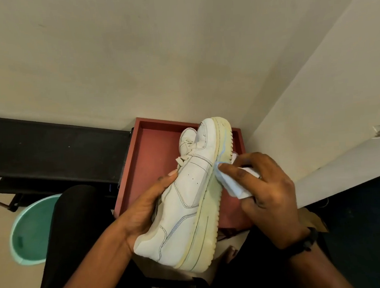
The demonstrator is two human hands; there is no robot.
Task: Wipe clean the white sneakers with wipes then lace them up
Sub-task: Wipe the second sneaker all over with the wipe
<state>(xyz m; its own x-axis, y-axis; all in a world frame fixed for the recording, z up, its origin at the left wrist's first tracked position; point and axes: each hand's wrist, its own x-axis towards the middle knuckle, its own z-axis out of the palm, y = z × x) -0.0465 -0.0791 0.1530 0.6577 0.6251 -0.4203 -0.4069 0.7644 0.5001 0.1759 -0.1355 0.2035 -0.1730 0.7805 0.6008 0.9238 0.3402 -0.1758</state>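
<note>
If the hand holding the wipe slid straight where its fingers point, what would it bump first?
The yellowed sole edge of the white sneaker. The right hand points its fingers at it, and the wipe looks pressed against it, so there is probably no gap.

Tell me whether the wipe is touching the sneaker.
Touching. The head view shows the right hand pressing the wipe against the yellowed sole edge of the sneaker, with no gap between them.

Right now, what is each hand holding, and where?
Left hand grips the white sneaker round its upper, thumb near the laces. Right hand pinches a folded wipe against the midsole.
</note>
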